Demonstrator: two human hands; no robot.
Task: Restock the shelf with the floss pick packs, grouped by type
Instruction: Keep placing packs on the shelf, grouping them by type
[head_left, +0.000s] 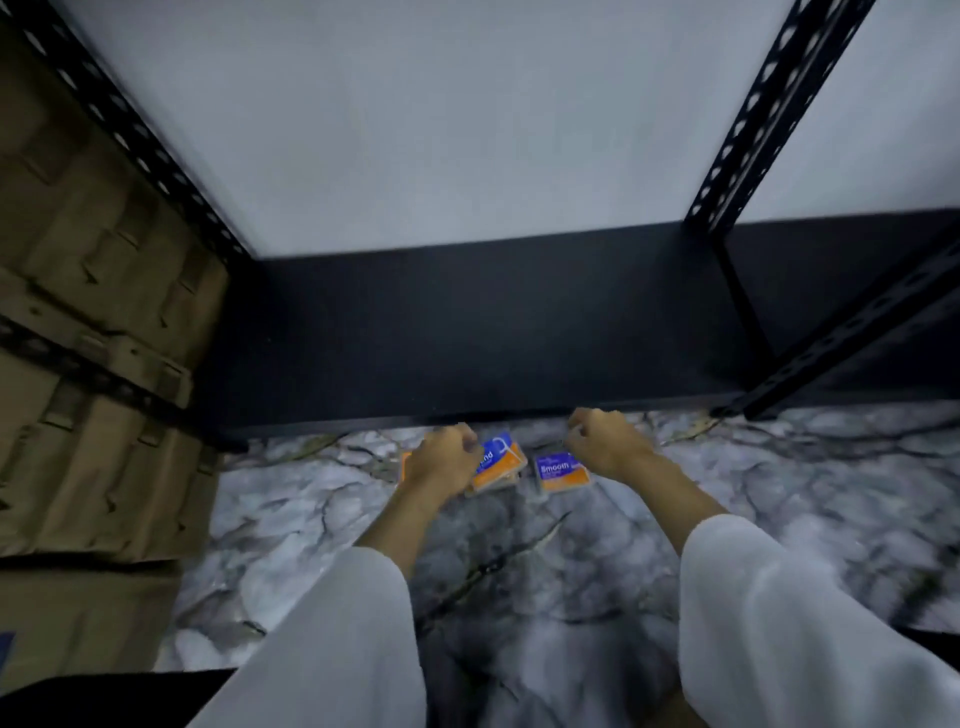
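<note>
Floss pick packs lie on the marble floor just in front of the black bottom shelf (488, 338). My left hand (444, 460) is over a small pile of them, its curled fingers against a tilted blue and orange pack (500, 464); an orange edge of another pack (405, 464) shows to its left. A purple and orange pack marked "Smooth" (562, 471) lies flat on the floor beside it. My right hand (605, 441) hovers just above and right of that pack, fingers curled, with nothing visible in it. The shelf board holds no packs.
Black perforated uprights (748, 135) frame the shelf against a white wall. Stacked cardboard boxes (98, 322) stand close on the left. Another shelf bay continues to the right. Marble-patterned floor (311, 519) runs toward me, with my white sleeves low in view.
</note>
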